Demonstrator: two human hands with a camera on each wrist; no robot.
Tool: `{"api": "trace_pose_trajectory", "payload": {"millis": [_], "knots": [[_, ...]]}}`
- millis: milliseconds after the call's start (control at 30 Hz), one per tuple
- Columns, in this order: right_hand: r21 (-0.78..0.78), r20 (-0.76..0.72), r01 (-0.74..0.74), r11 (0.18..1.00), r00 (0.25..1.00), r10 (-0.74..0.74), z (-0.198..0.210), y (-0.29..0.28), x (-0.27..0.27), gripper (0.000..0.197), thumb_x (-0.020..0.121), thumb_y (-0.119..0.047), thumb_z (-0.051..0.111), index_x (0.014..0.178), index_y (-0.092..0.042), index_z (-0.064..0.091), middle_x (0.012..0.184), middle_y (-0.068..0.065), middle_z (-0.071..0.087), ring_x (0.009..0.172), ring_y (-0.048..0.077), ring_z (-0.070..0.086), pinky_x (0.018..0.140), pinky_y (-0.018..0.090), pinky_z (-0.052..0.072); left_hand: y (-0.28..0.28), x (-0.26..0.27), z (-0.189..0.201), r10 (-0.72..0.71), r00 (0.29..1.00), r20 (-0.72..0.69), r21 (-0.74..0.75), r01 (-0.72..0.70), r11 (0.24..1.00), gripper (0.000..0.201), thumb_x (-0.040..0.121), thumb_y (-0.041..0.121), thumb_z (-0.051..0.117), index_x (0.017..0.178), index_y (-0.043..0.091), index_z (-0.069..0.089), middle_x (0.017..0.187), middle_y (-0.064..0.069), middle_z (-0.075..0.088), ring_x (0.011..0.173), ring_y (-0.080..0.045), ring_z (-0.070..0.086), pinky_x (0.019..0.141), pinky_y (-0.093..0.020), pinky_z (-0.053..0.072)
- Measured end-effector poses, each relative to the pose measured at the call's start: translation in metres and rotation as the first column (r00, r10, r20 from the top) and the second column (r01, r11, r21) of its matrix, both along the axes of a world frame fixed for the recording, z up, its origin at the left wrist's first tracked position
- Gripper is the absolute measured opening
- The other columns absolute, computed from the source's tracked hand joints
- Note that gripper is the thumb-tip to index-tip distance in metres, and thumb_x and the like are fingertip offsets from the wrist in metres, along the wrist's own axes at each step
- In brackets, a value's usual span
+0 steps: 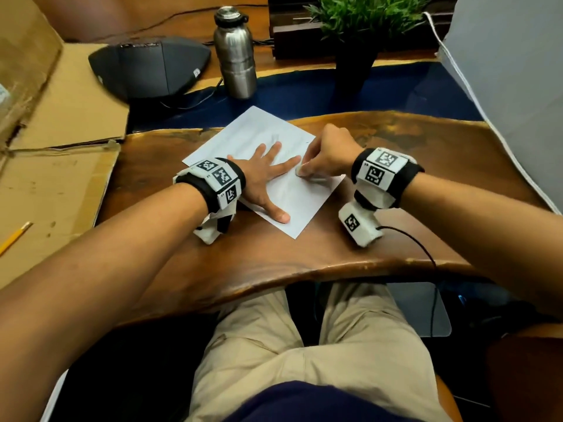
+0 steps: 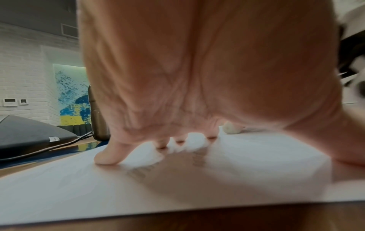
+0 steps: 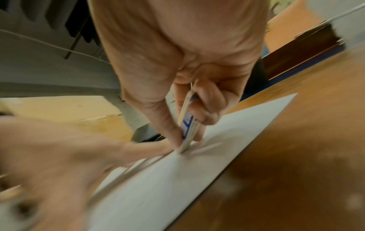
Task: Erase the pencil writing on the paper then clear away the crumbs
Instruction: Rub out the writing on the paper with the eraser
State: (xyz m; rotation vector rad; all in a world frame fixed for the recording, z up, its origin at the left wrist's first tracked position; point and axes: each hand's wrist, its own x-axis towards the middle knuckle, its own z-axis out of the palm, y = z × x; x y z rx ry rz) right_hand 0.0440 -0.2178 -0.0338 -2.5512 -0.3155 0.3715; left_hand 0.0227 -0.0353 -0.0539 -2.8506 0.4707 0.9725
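A white sheet of paper (image 1: 292, 202) lies at an angle on the wooden desk (image 1: 274, 263). My left hand (image 1: 268, 175) lies flat on the paper with fingers spread, pressing it down. My right hand (image 1: 323, 156) pinches a white eraser (image 3: 187, 125) with a blue-printed sleeve between thumb and fingers, its tip pressed onto the paper (image 3: 158, 187) just right of my left index finger. Faint grey pencil marks (image 1: 275, 137) show beyond the left fingertips. In the left wrist view, smudged writing (image 2: 142, 171) lies under my left hand (image 2: 177, 93). The right wrist view is blurred by motion.
Flattened cardboard (image 1: 61, 147) covers the left side, with a yellow pencil (image 1: 15, 237) on it. Behind the paper stand a steel bottle (image 1: 236, 53), a dark speakerphone (image 1: 149, 68) and a potted plant (image 1: 362, 25). A black cable (image 1: 420, 248) runs off the desk's front right edge.
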Motion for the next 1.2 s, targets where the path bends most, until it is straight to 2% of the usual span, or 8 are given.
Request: {"api": "trace_pose_trajectory", "payload": {"millis": [100, 267, 433, 567, 700, 867, 1000, 1200], "knots": [[-0.032, -0.019, -0.215, 0.976, 0.977, 0.214, -0.010, 0.016, -0.031, 0.010, 0.072, -0.026, 0.081, 0.079, -0.019, 0.079, 0.077, -0.005, 0.073, 0.079, 0.013, 0.067, 0.064, 0.026, 0.052, 0.002, 0.001, 0.000, -0.002, 1.000, -0.008, 0.000, 0.002, 1.000, 0.142, 0.034, 0.095, 0.055, 0.145, 0.052, -0.022, 0.155, 0.008, -0.038, 0.146, -0.024, -0.029, 0.106, -0.079, 0.006], [0.005, 0.003, 0.019, 1.000, 1.000, -0.019, 0.003, 0.002, 0.002, 0.016, 0.072, -0.028, 0.086, 0.080, -0.015, 0.080, 0.078, -0.003, 0.073, 0.082, 0.013, 0.067, 0.064, 0.024, 0.052, 0.000, 0.000, 0.000, 0.005, 1.000, -0.001, -0.010, -0.005, 1.000, 0.140, 0.034, 0.094, 0.056, 0.141, 0.056, -0.026, 0.156, 0.007, -0.036, 0.147, -0.025, -0.027, 0.106, -0.078, 0.007], [-0.037, -0.047, -0.230, 0.973, 0.973, 0.228, -0.009, 0.018, -0.037, 0.012, 0.071, -0.028, 0.081, 0.077, -0.019, 0.080, 0.074, -0.004, 0.073, 0.075, 0.011, 0.067, 0.062, 0.024, 0.054, 0.003, 0.001, -0.001, -0.005, 1.000, -0.001, -0.013, 0.005, 1.000, 0.143, 0.034, 0.095, 0.056, 0.145, 0.052, -0.022, 0.155, 0.009, -0.038, 0.147, -0.024, -0.027, 0.107, -0.078, 0.005], [-0.004, 0.010, 0.034, 0.999, 0.999, -0.034, 0.002, 0.003, 0.004, 0.015, 0.071, -0.028, 0.087, 0.078, -0.017, 0.079, 0.073, -0.004, 0.070, 0.078, 0.011, 0.064, 0.058, 0.021, 0.046, 0.001, 0.000, -0.001, 0.010, 1.000, 0.001, -0.015, -0.010, 1.000, 0.143, 0.034, 0.094, 0.059, 0.141, 0.056, -0.027, 0.156, 0.008, -0.037, 0.147, -0.025, -0.027, 0.106, -0.079, 0.007], [-0.034, -0.014, -0.196, 0.980, 0.981, 0.196, -0.013, 0.021, -0.030, 0.012, 0.070, -0.031, 0.082, 0.075, -0.020, 0.079, 0.073, -0.007, 0.071, 0.072, 0.010, 0.063, 0.058, 0.021, 0.046, 0.002, 0.001, -0.002, 0.007, 1.000, 0.003, -0.020, -0.007, 1.000, 0.146, 0.032, 0.094, 0.059, 0.146, 0.051, -0.021, 0.156, 0.009, -0.037, 0.147, -0.025, -0.027, 0.105, -0.080, 0.006], [0.032, -0.012, 0.056, 0.998, 0.998, -0.056, -0.002, 0.008, 0.006, 0.019, 0.068, -0.030, 0.089, 0.077, -0.017, 0.079, 0.073, -0.005, 0.070, 0.074, 0.010, 0.063, 0.056, 0.022, 0.046, 0.000, -0.001, 0.001, 0.007, 1.000, 0.012, -0.013, -0.007, 1.000, 0.146, 0.029, 0.096, 0.055, 0.141, 0.054, -0.028, 0.157, 0.007, -0.036, 0.147, -0.026, -0.026, 0.104, -0.080, 0.008], [-0.010, -0.036, -0.181, 0.984, 0.983, 0.180, -0.013, 0.023, -0.029, 0.014, 0.070, -0.028, 0.083, 0.076, -0.017, 0.079, 0.072, -0.003, 0.072, 0.071, 0.012, 0.063, 0.056, 0.021, 0.045, 0.001, 0.000, -0.002, 0.007, 1.000, 0.011, -0.023, -0.007, 1.000, 0.146, 0.028, 0.096, 0.056, 0.143, 0.053, -0.025, 0.156, 0.008, -0.036, 0.147, -0.025, -0.026, 0.105, -0.080, 0.008], [0.037, 0.007, 0.041, 0.998, 0.999, -0.041, -0.004, 0.011, 0.001, 0.015, 0.070, -0.027, 0.086, 0.075, -0.015, 0.079, 0.075, 0.000, 0.073, 0.079, 0.016, 0.068, 0.058, 0.026, 0.051, -0.001, -0.002, 0.001, 0.021, 1.000, 0.011, -0.019, -0.021, 1.000, 0.143, 0.040, 0.092, 0.062, 0.142, 0.051, -0.028, 0.156, 0.008, -0.036, 0.147, -0.024, -0.026, 0.106, -0.078, 0.007]]}}
